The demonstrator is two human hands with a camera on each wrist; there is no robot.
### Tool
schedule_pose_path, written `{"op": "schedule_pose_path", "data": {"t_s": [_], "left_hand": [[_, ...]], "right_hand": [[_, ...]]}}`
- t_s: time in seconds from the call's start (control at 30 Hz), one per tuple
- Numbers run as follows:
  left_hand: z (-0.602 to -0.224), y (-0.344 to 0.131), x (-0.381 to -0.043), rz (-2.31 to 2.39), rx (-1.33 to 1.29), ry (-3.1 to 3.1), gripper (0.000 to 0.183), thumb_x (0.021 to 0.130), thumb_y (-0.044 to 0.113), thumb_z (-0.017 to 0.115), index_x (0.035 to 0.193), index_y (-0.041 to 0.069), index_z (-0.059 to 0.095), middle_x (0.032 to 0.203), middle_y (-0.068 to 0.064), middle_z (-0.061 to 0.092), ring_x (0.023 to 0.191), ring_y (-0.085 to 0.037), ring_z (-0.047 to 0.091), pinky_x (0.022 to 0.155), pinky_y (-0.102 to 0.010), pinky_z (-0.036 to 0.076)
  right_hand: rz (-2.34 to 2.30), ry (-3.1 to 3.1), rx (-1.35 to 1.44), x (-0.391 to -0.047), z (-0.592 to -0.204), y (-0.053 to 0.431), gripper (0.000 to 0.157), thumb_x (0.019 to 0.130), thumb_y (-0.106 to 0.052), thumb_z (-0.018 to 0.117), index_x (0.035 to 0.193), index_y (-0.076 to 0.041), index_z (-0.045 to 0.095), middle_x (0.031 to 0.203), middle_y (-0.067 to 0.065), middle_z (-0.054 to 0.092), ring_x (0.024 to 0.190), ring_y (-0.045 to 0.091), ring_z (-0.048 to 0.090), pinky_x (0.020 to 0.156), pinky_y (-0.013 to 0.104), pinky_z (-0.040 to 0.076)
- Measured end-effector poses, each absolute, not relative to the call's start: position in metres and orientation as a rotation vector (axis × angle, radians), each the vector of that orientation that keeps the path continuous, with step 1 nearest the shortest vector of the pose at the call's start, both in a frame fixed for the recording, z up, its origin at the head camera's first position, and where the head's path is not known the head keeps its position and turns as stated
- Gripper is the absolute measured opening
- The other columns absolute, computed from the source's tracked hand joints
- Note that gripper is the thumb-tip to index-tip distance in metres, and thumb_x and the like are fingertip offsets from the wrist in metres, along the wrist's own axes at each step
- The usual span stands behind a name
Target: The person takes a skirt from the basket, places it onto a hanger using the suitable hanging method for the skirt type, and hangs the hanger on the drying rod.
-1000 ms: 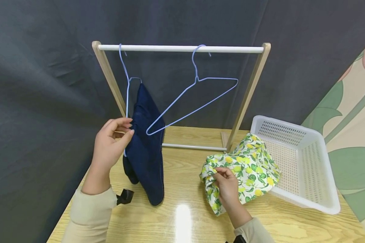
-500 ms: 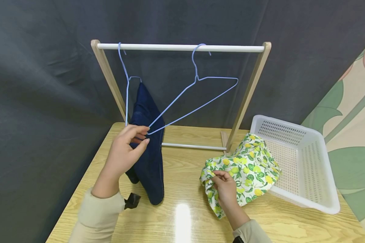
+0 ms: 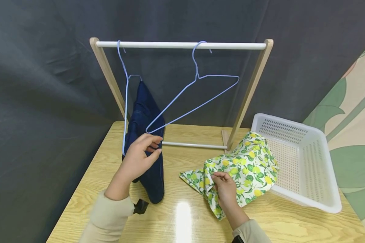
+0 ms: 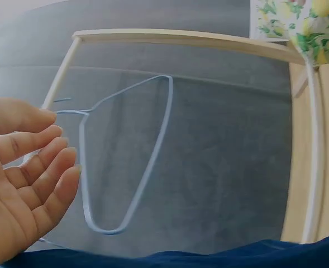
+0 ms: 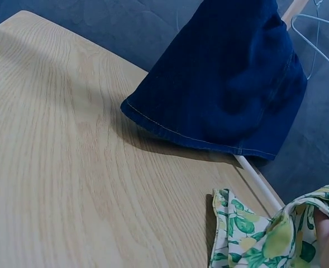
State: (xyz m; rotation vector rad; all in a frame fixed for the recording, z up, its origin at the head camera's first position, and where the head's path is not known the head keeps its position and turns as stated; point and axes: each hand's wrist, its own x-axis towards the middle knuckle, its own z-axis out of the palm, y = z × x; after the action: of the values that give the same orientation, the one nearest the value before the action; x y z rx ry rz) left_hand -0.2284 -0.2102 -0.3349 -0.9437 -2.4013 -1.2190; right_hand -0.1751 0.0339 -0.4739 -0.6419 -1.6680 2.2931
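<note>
My left hand (image 3: 141, 157) hovers in front of the hanging dark blue denim garment (image 3: 150, 179), fingers loosely bent with nothing between them. Close above its fingertips is the lower corner of a bare light-blue wire hanger (image 3: 182, 92). In the left wrist view that hanger (image 4: 153, 162) appears beyond the fingers. With thumb and fingers, my right hand (image 3: 226, 189) pinches a white cloth with a lemon print (image 3: 255, 168), which lies bunched on the table against the basket. One flap of the cloth (image 5: 237, 229) points left over the wood. The right wrist view shows only a sliver of the hand.
A wooden rack with a white top bar (image 3: 158, 44) carries both hangers. The denim's own hanger (image 3: 126, 98) is at the left end. A white perforated basket (image 3: 319, 168) stands at the table's right side. Dark grey fabric (image 3: 48, 84) backs the scene.
My left hand has moved right and down, from the denim's hanger to below the bare hanger's corner. A flap of the lemon cloth now extends to the left; my right hand keeps its pinch.
</note>
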Motion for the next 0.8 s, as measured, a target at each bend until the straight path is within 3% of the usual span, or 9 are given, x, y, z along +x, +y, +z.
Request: {"op": "schedule_pose_path", "data": {"t_s": [0.57, 0.8], "left_hand": [[-0.396, -0.192, -0.241, -1.337, -0.784, -2.567, 0.027, 0.073, -0.002, 0.061, 0.100, 0.000, 0.059, 0.090, -0.007, 0.054, 0.075, -0.016, 0.053, 0.064, -0.027, 0.046], [-0.424, -0.185, -0.248, -1.397, -0.657, -2.670, 0.027, 0.073, -0.002, 0.059, 0.100, 0.000, 0.058, 0.088, -0.008, 0.053, 0.076, -0.019, 0.054, 0.065, -0.029, 0.045]], "right_hand": [[2.164, -1.873, -0.673, -0.164, -0.479, 0.040, 0.007, 0.082, 0.002, 0.053, 0.087, 0.004, 0.048, 0.075, 0.000, 0.050, 0.063, 0.008, 0.045, 0.051, 0.021, 0.041], [2.068, -1.916, -0.632, -0.154, -0.483, 0.046, 0.010, 0.081, 0.003, 0.053, 0.090, 0.007, 0.048, 0.072, 0.001, 0.050, 0.059, 0.007, 0.044, 0.050, 0.020, 0.040]]}}
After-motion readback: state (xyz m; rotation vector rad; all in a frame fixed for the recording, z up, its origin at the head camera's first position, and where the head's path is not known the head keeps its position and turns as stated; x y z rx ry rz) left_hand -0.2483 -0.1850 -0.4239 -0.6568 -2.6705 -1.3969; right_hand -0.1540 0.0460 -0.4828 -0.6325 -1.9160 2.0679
